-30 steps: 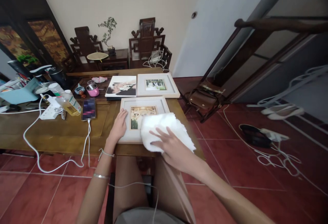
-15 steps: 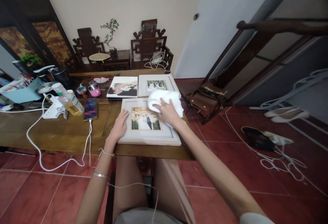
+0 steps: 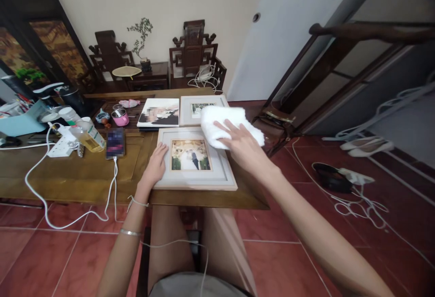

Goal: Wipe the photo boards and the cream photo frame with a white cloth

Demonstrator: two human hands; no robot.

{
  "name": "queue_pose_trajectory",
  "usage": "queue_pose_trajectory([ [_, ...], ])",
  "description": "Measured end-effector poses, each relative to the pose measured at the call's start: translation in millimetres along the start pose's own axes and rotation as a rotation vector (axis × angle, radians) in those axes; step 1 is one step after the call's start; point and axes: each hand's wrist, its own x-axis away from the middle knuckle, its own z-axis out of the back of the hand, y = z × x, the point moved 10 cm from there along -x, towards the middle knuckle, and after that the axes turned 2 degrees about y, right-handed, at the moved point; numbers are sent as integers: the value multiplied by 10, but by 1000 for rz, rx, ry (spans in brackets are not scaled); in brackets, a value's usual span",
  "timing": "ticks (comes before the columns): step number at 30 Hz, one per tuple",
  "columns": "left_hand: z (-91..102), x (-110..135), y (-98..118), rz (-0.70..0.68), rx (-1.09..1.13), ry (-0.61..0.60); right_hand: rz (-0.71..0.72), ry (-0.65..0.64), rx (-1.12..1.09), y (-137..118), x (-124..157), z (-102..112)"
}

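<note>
In the head view, your right hand (image 3: 244,145) had taken the cloth (image 3: 222,118) up and to the right. A second earlier it covered the lower right of the frame (image 3: 190,179) at the centre of the view; half a second after that, it was over the upper right part. Now it hid little more than that corner, overlapped the lower right of the second frame (image 3: 186,110) just above, and reached out past the right edge of the table (image 3: 251,192). That left the print (image 3: 190,155) in full sight, so this pass had seemingly run off the frame's side.

Your right hand held the cloth, fingers spread across its top; the thumb was hidden, and from this angle I couldn't tell whether the cloth pressed on the frame or was slightly lifted.

Your left hand (image 3: 156,163) had stayed put, holding nothing, its fingers laid along the frame's left edge. The frame had kept its place too, right of the phone (image 3: 115,143) and below the photo (image 3: 161,113) at upper middle.
</note>
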Motion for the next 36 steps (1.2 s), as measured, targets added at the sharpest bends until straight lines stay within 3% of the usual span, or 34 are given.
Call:
queue_pose_trajectory([
  [4,2,5,-10,-17,10,12,40,-120,39,4,-329,-588],
  [7,11,6,-7,-26,-13,30,47,-178,-1,-137,-249,-762],
  [10,8,3,-13,-17,-18,34,76,-240,-46,-380,102,-679],
  [15,-21,-3,-2,-14,6,16,151,-321,-166,-881,797,-319],
  [18,-32,1,-20,1,-16,4,207,-320,-243,-1124,926,-221],
  [20,-35,3,-28,-6,-27,-5,209,-287,-269,-1143,830,-256],
  [22,-48,4,-29,-26,-26,-24,165,-245,-256,-1005,609,-366],
  [28,-78,4,-68,-48,-36,-51,-63,-98,-42,-176,-362,-718],
  [30,-69,3,-65,-53,-39,-32,-98,-81,-9,-30,-577,-781],
  [33,-56,6,-48,-51,-41,-4,-61,-118,-2,-88,-611,-827],
  [36,-37,12,-36,-31,-37,28,19,-210,-32,-356,-289,-758],
])
